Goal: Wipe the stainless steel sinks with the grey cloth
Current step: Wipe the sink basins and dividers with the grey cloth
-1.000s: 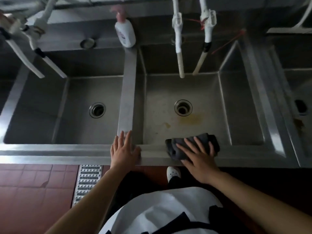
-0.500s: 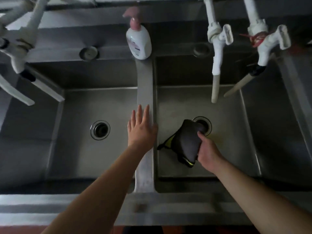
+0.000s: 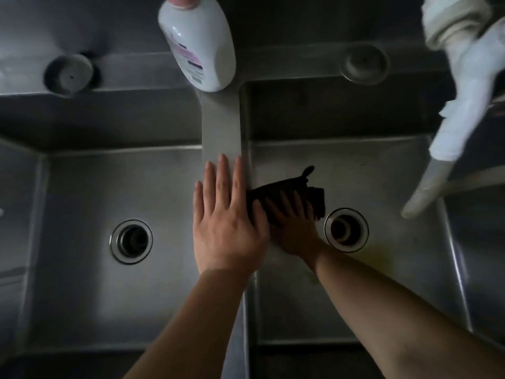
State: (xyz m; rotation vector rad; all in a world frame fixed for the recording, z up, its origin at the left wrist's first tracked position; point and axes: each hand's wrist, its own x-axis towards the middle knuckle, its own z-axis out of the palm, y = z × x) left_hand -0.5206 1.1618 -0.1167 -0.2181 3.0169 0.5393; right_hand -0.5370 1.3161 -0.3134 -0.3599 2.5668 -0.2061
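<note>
The grey cloth (image 3: 287, 199) is pressed flat to the floor of the right sink (image 3: 382, 283) beneath the straight fingers of the right hand (image 3: 293, 228), just left of the drain (image 3: 346, 230). The left hand (image 3: 226, 222) is laid flat, fingers extended, on the divider (image 3: 221, 127) beside it, its thumb near the cloth. A soap bottle (image 3: 198, 42) stands beyond the fingertips.

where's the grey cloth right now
In the head view, the grey cloth lies on the floor of the right sink, under the right hand's flat fingers, between the divider and the drain.
</note>
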